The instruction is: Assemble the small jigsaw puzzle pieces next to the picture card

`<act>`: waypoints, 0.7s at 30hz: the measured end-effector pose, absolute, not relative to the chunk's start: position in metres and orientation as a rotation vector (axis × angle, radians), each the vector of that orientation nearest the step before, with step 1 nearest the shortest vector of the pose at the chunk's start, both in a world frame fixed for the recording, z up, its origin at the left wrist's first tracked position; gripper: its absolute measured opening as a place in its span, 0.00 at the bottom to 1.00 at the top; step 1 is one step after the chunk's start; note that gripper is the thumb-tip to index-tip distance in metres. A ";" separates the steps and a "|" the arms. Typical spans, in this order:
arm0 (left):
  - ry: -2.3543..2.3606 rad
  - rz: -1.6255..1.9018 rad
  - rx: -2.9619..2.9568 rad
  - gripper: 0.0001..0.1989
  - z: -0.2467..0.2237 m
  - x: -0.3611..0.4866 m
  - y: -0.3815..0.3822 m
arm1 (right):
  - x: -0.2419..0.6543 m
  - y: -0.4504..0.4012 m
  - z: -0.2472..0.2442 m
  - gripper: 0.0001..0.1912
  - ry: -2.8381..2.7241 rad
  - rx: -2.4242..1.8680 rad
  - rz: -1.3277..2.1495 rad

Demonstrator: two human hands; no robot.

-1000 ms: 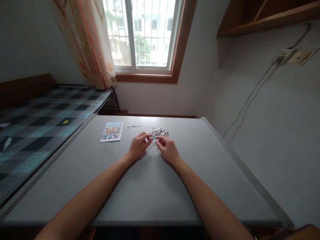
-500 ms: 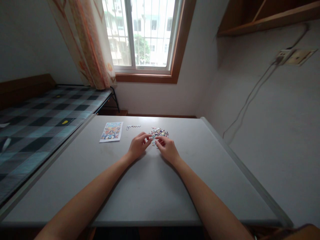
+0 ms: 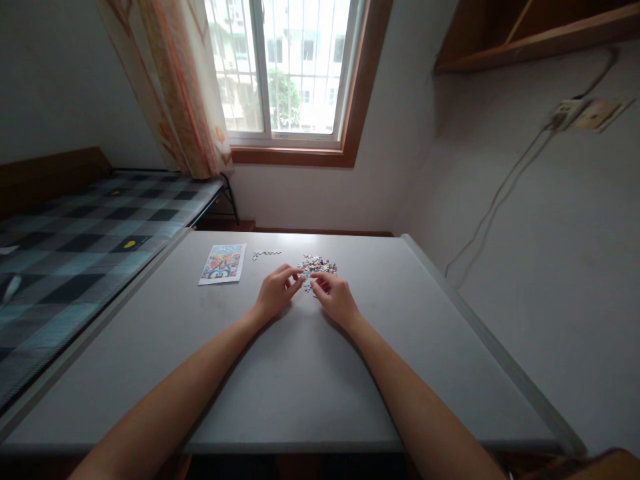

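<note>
Between the fingertips of both hands is a small pale jigsaw puzzle piece (image 3: 307,274), at the near left side of a loose pile of jigsaw pieces (image 3: 324,265). My left hand (image 3: 278,291) pinches it from the left, fingers curled. From the right, my right hand (image 3: 334,295) closes thumb and fingers at its other side. Whether it is one piece or two joined is too small to tell. A short row of joined pieces (image 3: 270,253) lies left of the pile, bending toward me at its left end.
A printed picture sheet (image 3: 223,265) lies left of the row on the grey table (image 3: 300,380). A bed with a checked cover (image 3: 100,220) runs along the left side. Cables (image 3: 493,200) hang down the right wall from a socket, beneath a wooden shelf (image 3: 530,41).
</note>
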State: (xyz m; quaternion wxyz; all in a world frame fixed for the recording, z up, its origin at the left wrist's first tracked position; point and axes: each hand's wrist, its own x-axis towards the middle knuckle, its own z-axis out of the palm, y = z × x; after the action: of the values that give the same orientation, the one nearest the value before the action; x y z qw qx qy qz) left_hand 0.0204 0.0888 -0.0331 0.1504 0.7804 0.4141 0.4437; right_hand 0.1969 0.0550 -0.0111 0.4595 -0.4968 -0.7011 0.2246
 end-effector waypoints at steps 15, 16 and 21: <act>1.124 1.259 2.246 0.08 -0.031 0.022 0.088 | 0.198 0.057 -0.013 0.14 -1.705 -1.248 0.539; 1.109 1.249 2.254 0.09 -0.031 0.022 0.088 | 0.199 0.057 -0.014 0.14 -1.710 -1.244 0.540; 1.083 1.229 2.272 0.08 -0.031 0.022 0.087 | 0.199 0.058 -0.015 0.12 -1.720 -1.233 0.526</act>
State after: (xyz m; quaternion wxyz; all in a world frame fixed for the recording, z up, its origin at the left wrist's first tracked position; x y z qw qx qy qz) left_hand 0.0217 0.0869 -0.0307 0.1695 0.7994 0.3810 0.4326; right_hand 0.1993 0.0577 -0.0152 0.4623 -0.5014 -0.6994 0.2140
